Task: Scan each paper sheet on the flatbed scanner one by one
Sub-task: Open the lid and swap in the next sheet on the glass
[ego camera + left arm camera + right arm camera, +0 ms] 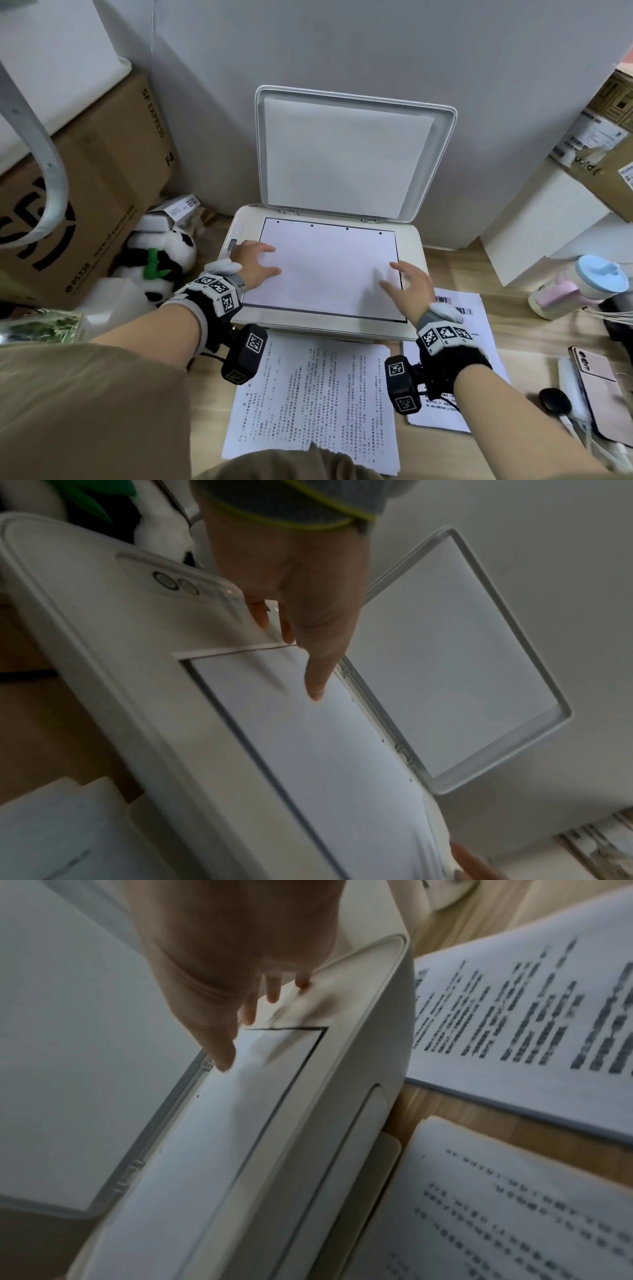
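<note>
White sheet (329, 270) lies on scanner (412, 246) glass (lid (346, 154) up); left hand (255, 262), right hand (412, 284) flat on it, fingers spread wide, holding nothing.

My left hand (294, 588) reaches over the scanner (113, 653), fingers straight, index fingertip (316, 692) touching the blank sheet (325, 750) on the glass. Beyond the fingertip, the lid (459, 664) stands open. Round buttons (174, 582) sit just beside my hand.

Head view bright; wrist views dim, blurred.
</note>
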